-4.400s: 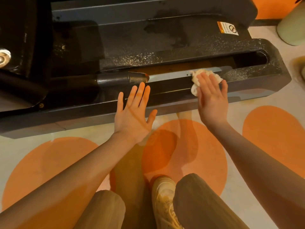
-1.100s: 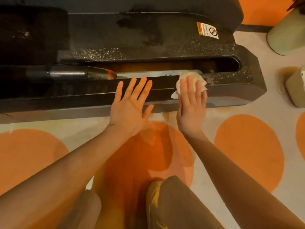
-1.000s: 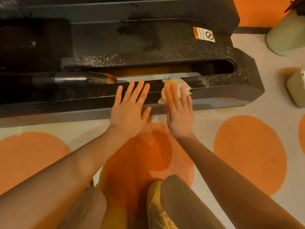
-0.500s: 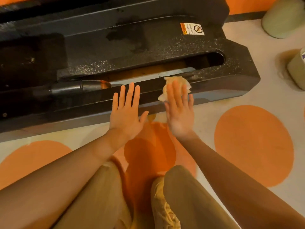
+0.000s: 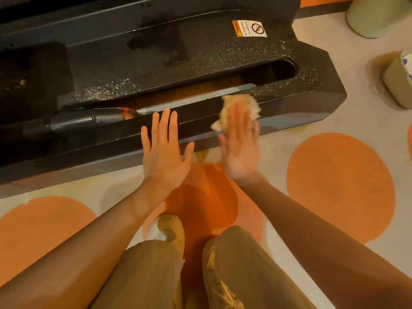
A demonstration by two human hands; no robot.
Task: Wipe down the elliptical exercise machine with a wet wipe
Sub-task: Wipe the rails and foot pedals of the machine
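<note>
The black base of the elliptical machine (image 5: 156,70) lies across the top of the head view, with a long slot and a metal rail (image 5: 89,118) inside it. A crumpled white wet wipe (image 5: 250,105) sits on the near lip of the slot. My right hand (image 5: 240,143) presses the wipe flat against the lip with straight fingers; it is blurred. My left hand (image 5: 163,150) rests flat and spread on the near side wall of the base, a short way left of the right hand.
A warning sticker (image 5: 249,29) is on the base's top right. Two pale green round objects (image 5: 376,14) (image 5: 399,76) stand on the floor at the right. The floor is pale with large orange circles (image 5: 338,186). My knees and a tan shoe (image 5: 167,230) are below.
My right hand slid the wipe left along the lip, then a little back to the right. My left hand stayed flat on the side wall.
</note>
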